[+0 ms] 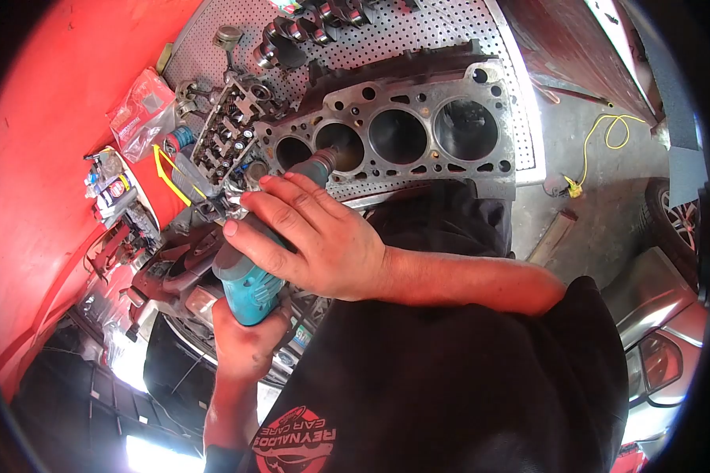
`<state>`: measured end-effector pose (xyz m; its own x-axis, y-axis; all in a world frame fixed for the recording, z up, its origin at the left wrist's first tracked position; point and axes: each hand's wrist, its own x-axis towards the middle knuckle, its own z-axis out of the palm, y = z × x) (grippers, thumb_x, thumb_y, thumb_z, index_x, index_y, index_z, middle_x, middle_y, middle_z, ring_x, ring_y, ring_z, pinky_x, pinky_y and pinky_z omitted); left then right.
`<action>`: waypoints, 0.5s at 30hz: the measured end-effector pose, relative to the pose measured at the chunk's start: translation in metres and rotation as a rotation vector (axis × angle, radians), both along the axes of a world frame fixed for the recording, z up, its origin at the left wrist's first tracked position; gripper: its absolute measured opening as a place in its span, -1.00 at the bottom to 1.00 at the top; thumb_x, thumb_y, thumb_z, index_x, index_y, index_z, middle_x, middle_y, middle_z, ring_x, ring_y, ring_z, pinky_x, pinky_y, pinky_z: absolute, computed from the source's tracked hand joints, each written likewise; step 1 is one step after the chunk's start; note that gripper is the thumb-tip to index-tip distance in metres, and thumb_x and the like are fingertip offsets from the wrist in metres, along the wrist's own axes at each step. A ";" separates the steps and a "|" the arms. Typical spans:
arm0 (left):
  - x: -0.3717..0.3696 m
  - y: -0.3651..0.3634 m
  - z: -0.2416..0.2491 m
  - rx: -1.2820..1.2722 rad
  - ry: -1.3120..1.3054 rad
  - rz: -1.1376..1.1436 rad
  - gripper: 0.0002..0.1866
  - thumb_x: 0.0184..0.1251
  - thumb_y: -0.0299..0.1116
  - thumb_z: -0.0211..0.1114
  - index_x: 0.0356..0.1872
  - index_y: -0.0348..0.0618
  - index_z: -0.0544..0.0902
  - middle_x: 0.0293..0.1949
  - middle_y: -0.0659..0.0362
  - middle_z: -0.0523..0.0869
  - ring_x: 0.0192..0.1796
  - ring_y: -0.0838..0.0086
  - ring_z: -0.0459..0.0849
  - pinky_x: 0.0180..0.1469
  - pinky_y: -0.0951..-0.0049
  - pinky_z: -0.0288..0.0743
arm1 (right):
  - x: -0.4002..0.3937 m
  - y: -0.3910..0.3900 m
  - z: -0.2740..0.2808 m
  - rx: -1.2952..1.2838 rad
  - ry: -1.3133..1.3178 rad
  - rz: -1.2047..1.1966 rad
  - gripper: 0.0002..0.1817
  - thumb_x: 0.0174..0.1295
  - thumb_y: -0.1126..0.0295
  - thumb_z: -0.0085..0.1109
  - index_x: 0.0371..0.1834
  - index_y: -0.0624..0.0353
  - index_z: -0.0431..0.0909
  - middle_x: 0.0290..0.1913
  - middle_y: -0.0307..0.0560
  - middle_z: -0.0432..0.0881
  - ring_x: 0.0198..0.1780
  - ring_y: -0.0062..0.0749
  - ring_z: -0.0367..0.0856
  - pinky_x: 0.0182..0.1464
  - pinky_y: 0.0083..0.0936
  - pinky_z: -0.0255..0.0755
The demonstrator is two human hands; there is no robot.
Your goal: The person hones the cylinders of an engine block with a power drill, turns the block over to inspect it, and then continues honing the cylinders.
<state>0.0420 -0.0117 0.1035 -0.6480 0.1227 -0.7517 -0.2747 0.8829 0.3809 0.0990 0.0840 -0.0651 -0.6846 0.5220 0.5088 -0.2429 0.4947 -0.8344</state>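
A perforated metal tabletop [442, 31] stands between a red wall [39, 158] and a concrete floor trailing a yellow cord [599, 134]. At left lie a plastic bag [138, 110] and a cylinder head [229, 130]. The left hand [248, 343] has its fingers clamped on the rear grip of a teal power tool [248, 280]; the right hand [315, 236] wraps its body, the nose pointing into the second bore of the engine block [402, 130]. This looks like bore honing or cleaning; next, steady alignment seems needed. The shirt logo reads, upside down, "REYNALDO'S CAR CARE".
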 end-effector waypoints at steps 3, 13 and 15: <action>0.004 0.004 0.000 0.000 0.052 0.003 -0.85 0.20 -0.63 0.30 -0.21 -0.33 0.73 -0.36 0.27 0.72 -0.39 0.61 0.63 -0.33 0.52 0.47 | 0.000 -0.002 0.002 -0.008 -0.004 0.000 -0.39 0.31 0.23 0.14 0.48 0.01 0.45 0.19 0.17 0.58 0.19 0.13 0.64 0.33 0.10 0.55; -0.001 0.000 0.000 -0.026 0.020 -0.022 -0.85 0.23 -0.63 0.34 -0.18 -0.33 0.73 -0.33 0.27 0.74 -0.32 0.60 0.66 -0.25 0.50 0.51 | 0.001 0.001 0.004 -0.049 -0.015 0.002 -0.40 0.23 0.31 0.18 0.42 0.02 0.49 0.21 0.12 0.61 0.20 0.10 0.66 0.30 0.03 0.58; -0.001 0.002 -0.002 -0.026 0.023 -0.010 -0.84 0.23 -0.62 0.36 -0.17 -0.33 0.74 -0.32 0.27 0.74 -0.33 0.60 0.66 -0.26 0.51 0.51 | -0.001 0.002 0.003 -0.055 -0.012 -0.004 -0.39 0.23 0.31 0.18 0.42 0.03 0.49 0.21 0.11 0.61 0.20 0.10 0.66 0.29 0.03 0.58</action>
<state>0.0410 -0.0097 0.1018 -0.6640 0.1099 -0.7396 -0.2569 0.8954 0.3637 0.0978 0.0857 -0.0624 -0.6881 0.5515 0.4714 -0.2310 0.4494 -0.8630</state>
